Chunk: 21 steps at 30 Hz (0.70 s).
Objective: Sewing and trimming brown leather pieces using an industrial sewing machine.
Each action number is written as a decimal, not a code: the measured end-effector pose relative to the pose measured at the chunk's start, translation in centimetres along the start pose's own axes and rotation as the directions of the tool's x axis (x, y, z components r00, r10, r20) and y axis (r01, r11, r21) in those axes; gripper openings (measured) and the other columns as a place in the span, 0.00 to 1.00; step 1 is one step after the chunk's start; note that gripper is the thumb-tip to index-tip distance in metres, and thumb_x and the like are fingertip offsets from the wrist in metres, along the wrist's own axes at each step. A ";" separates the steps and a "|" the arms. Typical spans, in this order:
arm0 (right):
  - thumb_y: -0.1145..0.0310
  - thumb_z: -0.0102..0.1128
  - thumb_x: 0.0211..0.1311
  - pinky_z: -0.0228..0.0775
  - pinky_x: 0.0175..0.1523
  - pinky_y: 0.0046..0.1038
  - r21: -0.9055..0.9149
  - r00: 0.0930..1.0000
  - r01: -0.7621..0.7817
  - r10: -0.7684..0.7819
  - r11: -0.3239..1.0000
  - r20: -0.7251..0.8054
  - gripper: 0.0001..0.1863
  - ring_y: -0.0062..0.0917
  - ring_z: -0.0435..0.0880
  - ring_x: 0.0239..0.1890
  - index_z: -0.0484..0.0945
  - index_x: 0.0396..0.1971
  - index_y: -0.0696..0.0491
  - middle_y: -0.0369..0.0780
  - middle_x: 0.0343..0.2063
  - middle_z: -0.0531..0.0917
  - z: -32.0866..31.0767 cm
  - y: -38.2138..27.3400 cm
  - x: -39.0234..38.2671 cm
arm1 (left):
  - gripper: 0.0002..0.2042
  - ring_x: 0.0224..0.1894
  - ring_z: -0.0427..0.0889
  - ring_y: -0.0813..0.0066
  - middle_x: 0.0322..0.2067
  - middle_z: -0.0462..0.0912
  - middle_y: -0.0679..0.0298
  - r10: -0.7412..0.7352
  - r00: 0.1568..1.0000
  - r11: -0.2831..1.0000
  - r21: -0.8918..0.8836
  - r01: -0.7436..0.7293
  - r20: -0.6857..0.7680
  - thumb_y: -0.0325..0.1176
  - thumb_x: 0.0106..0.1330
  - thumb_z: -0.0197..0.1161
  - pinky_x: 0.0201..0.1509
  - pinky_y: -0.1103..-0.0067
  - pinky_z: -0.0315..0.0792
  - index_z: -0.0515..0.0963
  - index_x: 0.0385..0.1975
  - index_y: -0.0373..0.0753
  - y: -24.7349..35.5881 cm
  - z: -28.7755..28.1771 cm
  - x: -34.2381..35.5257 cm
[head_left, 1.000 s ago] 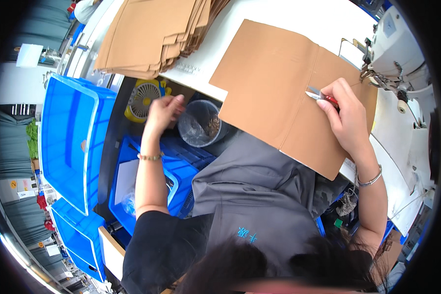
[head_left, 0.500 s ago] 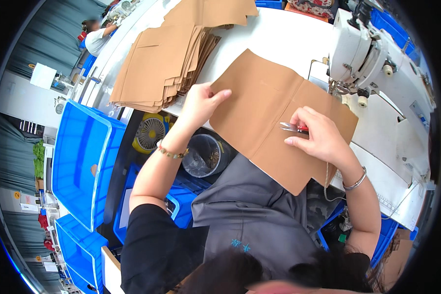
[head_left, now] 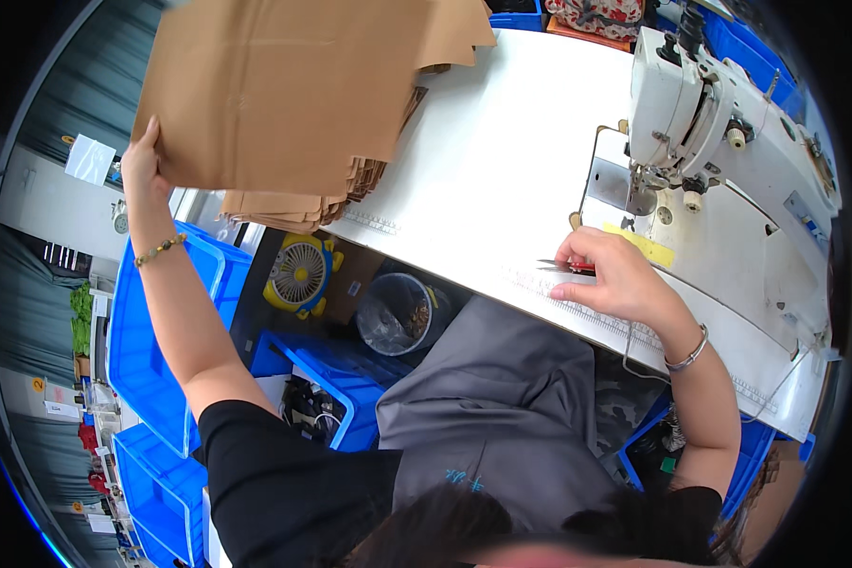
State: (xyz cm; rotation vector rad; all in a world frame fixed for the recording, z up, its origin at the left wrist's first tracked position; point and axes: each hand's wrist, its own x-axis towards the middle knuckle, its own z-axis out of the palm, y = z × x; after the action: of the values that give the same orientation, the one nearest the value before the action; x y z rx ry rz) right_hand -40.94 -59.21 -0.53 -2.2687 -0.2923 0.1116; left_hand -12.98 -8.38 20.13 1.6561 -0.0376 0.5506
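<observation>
Nearest, a grey apron (head_left: 492,379) covers the person's lap. Under the counter (head_left: 502,161) sit a blue bin (head_left: 358,417) with cables in it, a round bucket (head_left: 439,322) with scraps inside, and a yellow-and-blue fan (head_left: 299,272). Just above the counter's near edge, the right hand (head_left: 620,275) has its grip closed around small red-handled scissors (head_left: 582,268), blades pointing left. Out to the left, the left hand (head_left: 147,175) grasps a brown sheet (head_left: 284,95) by its left edge. The sheet is in front of a stack of brown pieces (head_left: 284,208), covering most of it; whether they touch, I cannot tell. Beyond the right hand stands a white sewing machine (head_left: 719,142). Farthest are a flowered bag (head_left: 596,17) and, at left, a grey-green curtain (head_left: 95,80).
</observation>
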 end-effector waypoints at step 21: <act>0.50 0.76 0.52 0.74 0.36 0.36 -0.194 0.999 0.004 -0.014 0.981 -0.050 0.23 0.37 0.86 0.33 0.77 0.37 0.50 0.39 0.28 0.84 0.9 0.2 -0.2 | 0.32 0.64 0.76 0.57 0.62 0.78 0.58 0.309 0.569 -0.056 0.612 -0.789 0.762 0.51 0.60 0.72 0.69 0.54 0.65 0.75 0.61 0.43 -5.9 26.3 -11.3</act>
State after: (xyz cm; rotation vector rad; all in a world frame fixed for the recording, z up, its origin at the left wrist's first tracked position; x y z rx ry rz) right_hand -41.24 -58.74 -1.27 -2.4593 -0.2968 0.0204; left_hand -12.34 -35.34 8.96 3.0579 -1.0213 0.9847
